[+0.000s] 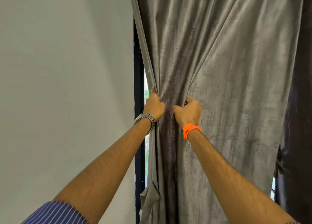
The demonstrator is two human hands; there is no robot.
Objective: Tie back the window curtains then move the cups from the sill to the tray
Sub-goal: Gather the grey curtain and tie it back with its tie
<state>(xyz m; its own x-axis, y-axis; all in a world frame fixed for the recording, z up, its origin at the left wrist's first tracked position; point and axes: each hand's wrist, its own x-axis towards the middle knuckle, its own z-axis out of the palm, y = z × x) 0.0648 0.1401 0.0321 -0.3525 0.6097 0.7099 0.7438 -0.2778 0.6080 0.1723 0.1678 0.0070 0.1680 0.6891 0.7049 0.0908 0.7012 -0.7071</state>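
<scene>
Step in hand: gathering grey curtain (pixel 219 71), frame centre to right, for tie-back. Left hand (pixel 154 106) pinches curtain's left hem at centre; right hand (pixel 188 113) just beside it, fisted on a fold. Window frame (pixel 138 88) shows at left gap. Next, prob.: bunch fabric w/ both hands, find tie. Sill, cups, tray not in view.

No table, sill or floor shows; the grey curtain (pixel 219 71) hangs.
</scene>
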